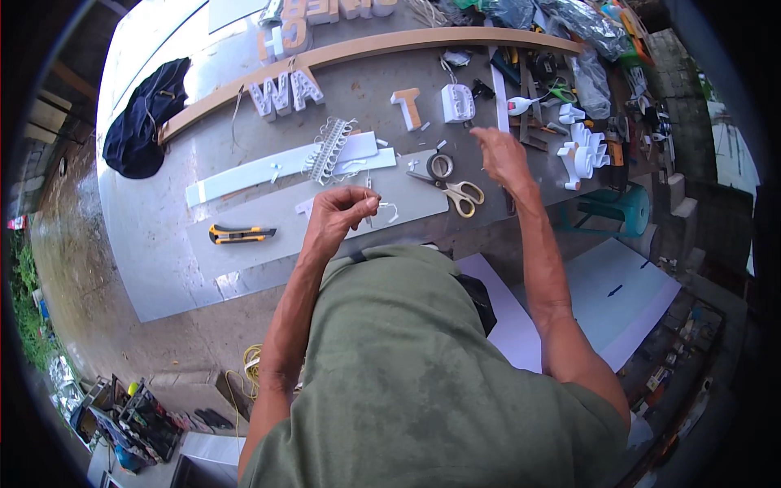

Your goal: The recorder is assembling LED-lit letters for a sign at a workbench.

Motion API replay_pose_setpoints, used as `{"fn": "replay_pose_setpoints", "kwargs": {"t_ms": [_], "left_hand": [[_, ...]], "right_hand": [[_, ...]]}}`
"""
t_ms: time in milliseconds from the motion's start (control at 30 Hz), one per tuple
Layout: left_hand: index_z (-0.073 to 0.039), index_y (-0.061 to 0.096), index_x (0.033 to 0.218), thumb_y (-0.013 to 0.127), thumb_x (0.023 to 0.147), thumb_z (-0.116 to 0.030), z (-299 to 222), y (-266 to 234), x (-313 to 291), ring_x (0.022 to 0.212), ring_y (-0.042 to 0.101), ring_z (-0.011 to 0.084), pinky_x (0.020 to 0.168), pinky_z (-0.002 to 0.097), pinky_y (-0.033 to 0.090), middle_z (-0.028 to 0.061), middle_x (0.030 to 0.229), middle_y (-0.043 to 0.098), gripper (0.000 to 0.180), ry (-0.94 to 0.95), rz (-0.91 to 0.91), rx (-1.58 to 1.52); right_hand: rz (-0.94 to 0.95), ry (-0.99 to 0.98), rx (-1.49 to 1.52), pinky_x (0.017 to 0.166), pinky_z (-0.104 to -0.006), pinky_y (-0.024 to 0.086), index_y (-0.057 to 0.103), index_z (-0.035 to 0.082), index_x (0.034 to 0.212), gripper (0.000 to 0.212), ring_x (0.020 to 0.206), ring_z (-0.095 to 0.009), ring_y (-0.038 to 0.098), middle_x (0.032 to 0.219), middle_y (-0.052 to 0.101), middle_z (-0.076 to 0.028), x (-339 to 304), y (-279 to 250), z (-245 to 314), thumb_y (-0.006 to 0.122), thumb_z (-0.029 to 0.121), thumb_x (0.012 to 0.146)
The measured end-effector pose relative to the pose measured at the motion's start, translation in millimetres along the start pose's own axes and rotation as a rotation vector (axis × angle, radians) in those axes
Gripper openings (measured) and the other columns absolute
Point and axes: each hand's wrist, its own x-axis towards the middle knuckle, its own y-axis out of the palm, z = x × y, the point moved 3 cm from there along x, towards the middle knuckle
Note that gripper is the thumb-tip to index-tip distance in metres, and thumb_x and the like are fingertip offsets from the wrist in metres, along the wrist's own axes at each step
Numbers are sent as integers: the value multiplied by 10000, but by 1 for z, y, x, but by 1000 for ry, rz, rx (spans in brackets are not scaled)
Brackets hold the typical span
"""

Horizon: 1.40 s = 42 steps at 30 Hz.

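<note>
My left hand (343,213) is closed in a pinch near the table's front edge. A short thin white wire (394,213) curls out beside its fingertips. My right hand (503,159) reaches over the table with its fingers loosely apart, just short of a white block letter (458,104); I see nothing in it. Between the hands lie scissors (464,198) with cream handles and a roll of black tape (440,167). Behind my left hand, a looped white bundle of wired strips (329,150) rests across white foam strips (285,168).
A yellow-black utility knife (242,234) lies at left, a dark cap (148,119) beyond it. White block letters (285,93) stand along a long wooden strip (390,41). White cut-out shapes (582,154) sit at right above a green stool (614,211); tools and plastic crowd the far right.
</note>
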Motion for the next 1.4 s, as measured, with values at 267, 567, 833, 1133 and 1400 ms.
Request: {"fn": "replay_pose_setpoints", "kwargs": {"t_ms": [267, 567, 833, 1133, 1400], "left_hand": [[-28, 758, 953, 806, 860, -237, 12, -3, 14, 669, 576, 64, 552, 234, 416, 30, 773, 719, 234, -7, 31, 5], [-39, 768, 959, 808, 860, -239, 2, -14, 28, 694, 580, 57, 593, 231, 427, 14, 787, 725, 226, -105, -86, -54], [-22, 776, 907, 813, 847, -158, 17, -20, 42, 775, 574, 100, 688, 276, 468, 24, 825, 688, 154, -63, -113, 83], [-19, 772, 910, 807, 857, -174, 10, -18, 55, 765, 563, 105, 689, 281, 464, 20, 815, 659, 167, -91, -58, 133], [-6, 767, 948, 789, 874, -167, 21, -21, 55, 777, 616, 96, 686, 278, 495, 44, 883, 732, 179, -108, -138, 44]], "right_hand": [[-204, -30, 206, 805, -412, 548, 751, 65, 998, 208, 870, -347, 715, 914, 734, -166, 160, -39, -38, 640, 209, 896], [-18, 60, 176, 920, -426, 536, 762, 121, 1072, 298, 1001, -354, 702, 1023, 741, -167, 339, 61, -89, 624, 288, 868], [27, 125, -28, 921, -476, 520, 747, 106, 1073, 365, 1071, -372, 674, 1069, 730, -175, 393, 89, -55, 628, 372, 855], [61, 164, -153, 935, -501, 518, 721, 150, 1172, 366, 1110, -394, 655, 1156, 706, -183, 416, 115, -78, 628, 305, 854], [-161, 284, 279, 618, -327, 547, 752, 61, 998, 285, 656, -171, 688, 844, 744, -74, 397, 79, -90, 715, 300, 847]]}}
